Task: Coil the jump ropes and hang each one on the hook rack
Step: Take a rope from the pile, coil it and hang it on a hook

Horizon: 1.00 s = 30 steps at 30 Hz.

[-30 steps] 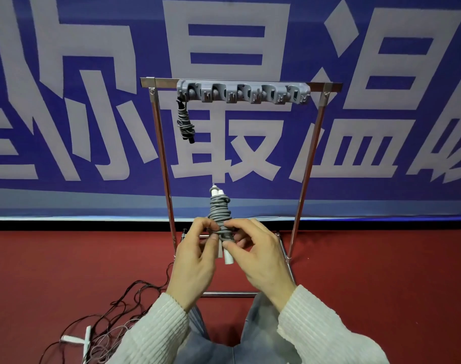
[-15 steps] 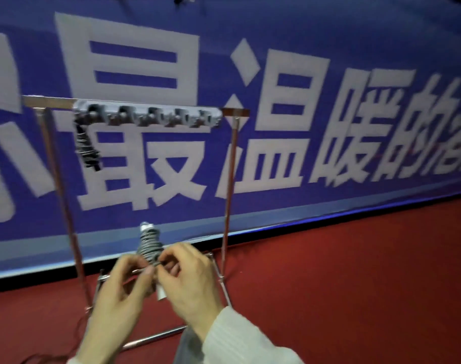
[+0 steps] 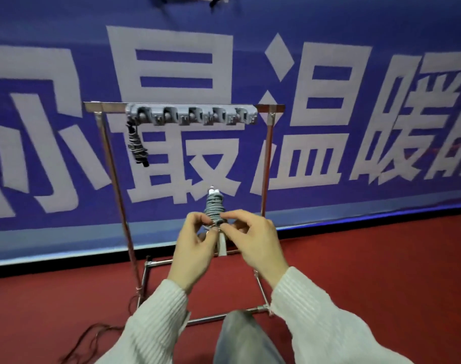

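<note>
In the head view, one dark coiled rope [image 3: 136, 147] already hung from the first hook at the 9 o'clock end of the hook rack [image 3: 191, 116], and the other hooks were bare. The left hand [image 3: 195, 248] and right hand [image 3: 253, 240] both pinched the low end of a gray rope bundle [image 3: 215, 210], held upright below the rack, so it looked wound but not yet hung. More loose cords [image 3: 92, 337] lay on the red floor [image 3: 381, 258] at 7 o'clock, and nothing blocked the way up.
</note>
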Each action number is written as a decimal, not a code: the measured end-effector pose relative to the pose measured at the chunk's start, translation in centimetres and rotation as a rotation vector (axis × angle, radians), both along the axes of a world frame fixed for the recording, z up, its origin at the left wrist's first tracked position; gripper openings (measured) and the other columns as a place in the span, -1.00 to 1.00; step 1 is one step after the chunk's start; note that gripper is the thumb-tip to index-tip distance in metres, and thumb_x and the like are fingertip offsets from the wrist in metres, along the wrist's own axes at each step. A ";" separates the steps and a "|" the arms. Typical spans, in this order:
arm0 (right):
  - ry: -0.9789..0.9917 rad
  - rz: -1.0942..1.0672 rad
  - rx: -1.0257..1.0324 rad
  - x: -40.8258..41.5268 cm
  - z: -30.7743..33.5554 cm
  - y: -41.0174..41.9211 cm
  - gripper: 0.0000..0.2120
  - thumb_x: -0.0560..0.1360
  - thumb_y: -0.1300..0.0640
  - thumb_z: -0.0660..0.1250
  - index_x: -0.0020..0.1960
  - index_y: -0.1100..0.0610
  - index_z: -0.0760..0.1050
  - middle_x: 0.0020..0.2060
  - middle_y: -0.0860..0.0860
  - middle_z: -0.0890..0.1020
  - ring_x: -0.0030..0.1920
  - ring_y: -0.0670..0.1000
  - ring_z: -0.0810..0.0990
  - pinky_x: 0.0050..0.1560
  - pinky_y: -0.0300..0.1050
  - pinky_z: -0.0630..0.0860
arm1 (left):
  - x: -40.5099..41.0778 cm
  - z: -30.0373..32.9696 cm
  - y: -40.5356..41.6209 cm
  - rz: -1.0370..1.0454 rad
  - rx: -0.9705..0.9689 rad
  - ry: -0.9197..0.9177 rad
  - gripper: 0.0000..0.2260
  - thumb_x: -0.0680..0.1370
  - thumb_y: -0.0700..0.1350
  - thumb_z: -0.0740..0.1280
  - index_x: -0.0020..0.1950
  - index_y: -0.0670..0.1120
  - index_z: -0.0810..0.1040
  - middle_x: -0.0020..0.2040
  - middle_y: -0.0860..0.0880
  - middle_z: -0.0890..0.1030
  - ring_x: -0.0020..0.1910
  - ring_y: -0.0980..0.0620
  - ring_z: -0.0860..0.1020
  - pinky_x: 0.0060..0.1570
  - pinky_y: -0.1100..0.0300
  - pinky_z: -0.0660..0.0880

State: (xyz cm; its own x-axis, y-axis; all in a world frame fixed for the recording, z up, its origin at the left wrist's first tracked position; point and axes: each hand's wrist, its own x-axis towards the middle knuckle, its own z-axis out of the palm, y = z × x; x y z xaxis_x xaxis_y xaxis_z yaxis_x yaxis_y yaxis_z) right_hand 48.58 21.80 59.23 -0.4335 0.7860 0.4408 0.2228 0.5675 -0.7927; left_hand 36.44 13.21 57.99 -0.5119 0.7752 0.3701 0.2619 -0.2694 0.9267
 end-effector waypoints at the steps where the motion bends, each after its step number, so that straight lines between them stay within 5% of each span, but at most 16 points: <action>1: -0.018 0.013 0.033 0.0 0.1 0.0 -0.86 0.49 0.03 0.50 0.05 -0.11 0.69 -0.33 -0.15 0.64 -0.29 -0.14 0.59 -0.21 -0.17 0.55 | 0.1 0.3 -0.2 -0.007 0.002 0.024 -0.84 0.62 -0.33 0.30 0.06 -0.08 0.43 -0.16 0.06 0.61 -0.24 0.04 0.49 -0.29 0.17 0.45; 3: -0.034 0.051 0.058 -0.2 0.3 0.0 -0.92 0.49 0.08 0.48 -0.03 -0.08 0.67 -0.25 -0.11 0.63 -0.22 -0.10 0.60 -0.17 -0.17 0.56 | 0.2 0.6 -0.6 -0.018 -0.007 0.096 -0.82 0.62 -0.30 0.27 0.10 -0.02 0.48 -0.03 0.11 0.63 -0.13 0.13 0.58 -0.13 0.22 0.54; 6: -0.014 0.120 0.034 -0.8 0.4 -0.4 -0.88 0.53 0.19 0.44 -0.09 -0.03 0.61 -0.15 -0.08 0.61 -0.11 -0.10 0.59 -0.08 -0.28 0.51 | 0.1 0.1 -1.0 -0.014 -0.019 0.080 -0.82 0.53 -0.13 0.29 0.09 0.10 0.51 0.06 0.08 0.63 0.05 0.03 0.63 0.09 0.05 0.60; 10: 0.039 0.202 -0.091 -1.1 0.0 -0.8 -0.91 0.58 0.19 0.38 -0.04 0.01 0.58 -0.09 -0.03 0.65 -0.03 -0.06 0.60 0.08 -0.08 0.55 | -0.3 -0.8 -1.0 0.057 -0.034 0.157 -0.81 0.53 -0.02 0.42 0.03 0.19 0.46 0.03 0.00 0.64 -0.03 0.04 0.64 0.01 0.06 0.58; 13: -0.002 0.234 -0.118 -1.3 -0.8 -1.0 -0.96 0.59 0.15 0.37 -0.01 0.02 0.58 -0.05 -0.04 0.66 0.01 -0.03 0.63 0.12 -0.02 0.56 | -0.3 -1.4 -0.9 0.153 -0.043 0.322 -0.79 0.54 -0.10 0.42 0.04 0.14 0.44 -0.01 0.05 0.55 -0.07 0.13 0.56 -0.05 0.19 0.49; 17: 0.034 0.225 -0.205 -1.7 -1.8 -1.3 -0.97 0.55 0.07 0.37 -0.03 0.00 0.58 -0.09 0.02 0.68 -0.04 0.02 0.66 0.02 0.00 0.62 | 0.0 -2.2 -1.0 0.217 -0.113 0.396 -0.78 0.57 -0.06 0.38 0.10 0.15 0.39 0.03 0.17 0.50 0.02 0.13 0.52 0.09 0.06 0.41; 21: 0.031 0.216 -0.201 -1.6 -2.4 -1.6 -0.92 0.58 0.19 0.38 -0.05 0.03 0.57 -0.12 0.08 0.64 -0.17 -0.10 0.56 -0.09 -0.16 0.55 | -0.9 -2.7 -1.6 0.204 -0.307 0.524 -0.57 0.61 0.03 0.32 0.41 0.16 0.21 0.27 0.17 0.40 0.28 0.07 0.27 0.25 0.13 0.10; 24: 0.035 0.226 -0.190 -1.6 -2.4 -1.9 -0.93 0.58 0.22 0.37 -0.05 0.07 0.58 -0.09 0.08 0.65 -0.12 -0.01 0.60 0.01 -0.06 0.55 | -1.3 -2.5 -1.5 0.029 -0.239 0.509 -0.46 0.65 -0.04 0.26 0.57 0.25 0.15 0.31 0.14 0.39 0.27 0.22 0.40 0.35 0.13 0.34; 30: 0.027 0.192 -0.126 -1.4 -2.0 -2.5 -0.94 0.58 0.19 0.38 -0.05 0.05 0.59 -0.09 -0.04 0.66 -0.06 -0.08 0.63 0.02 -0.15 0.56 | -1.1 -3.2 -1.4 0.113 -0.177 0.517 -0.66 0.59 0.07 0.28 0.37 0.27 0.46 0.19 0.18 0.47 0.07 0.20 0.56 0.12 0.03 0.56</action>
